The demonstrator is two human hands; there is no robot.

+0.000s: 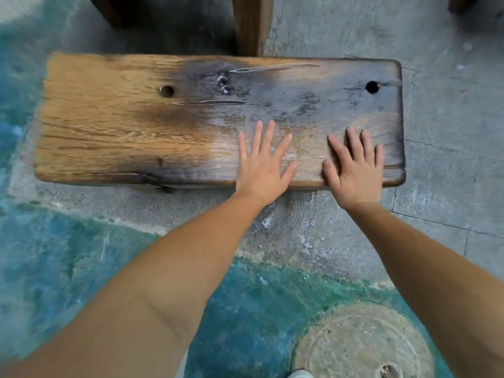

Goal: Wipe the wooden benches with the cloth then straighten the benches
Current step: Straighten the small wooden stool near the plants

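Your left hand (261, 162) lies flat on the wooden bench (136, 126), palm down, fingers straight and spread, nothing held; it sits at the near edge, right of centre. Your right hand (356, 166) lies flat the same way, fingers spread, nothing held, at the near edge close to the near-right corner. The hands are side by side w/ a narrow gap, thumbs pointing toward each other, not touching. Both wrists cross the near edge; forearms run back toward you. The bench stands on the floor (441, 148) directly in front of you, long axis left to right. Top surface: left approx. half is light tan grain; centre and right half are dark, greyish, w/ a pale sheen near your fingertips. Two round holes in the top: left hole (166, 91) toward the far edge, left of centre; right hole (372, 87) near the far-right corner. A split shows along the far edge, a second one just right of the left hole. A wooden post (252, 23) stands upright just beyond the far edge, approx. mid-length. Floor is grey concrete w/ blue-green paint patches at left and near you. A round floor cover (360, 342) sits near-right, below your right forearm. No cloth in view.
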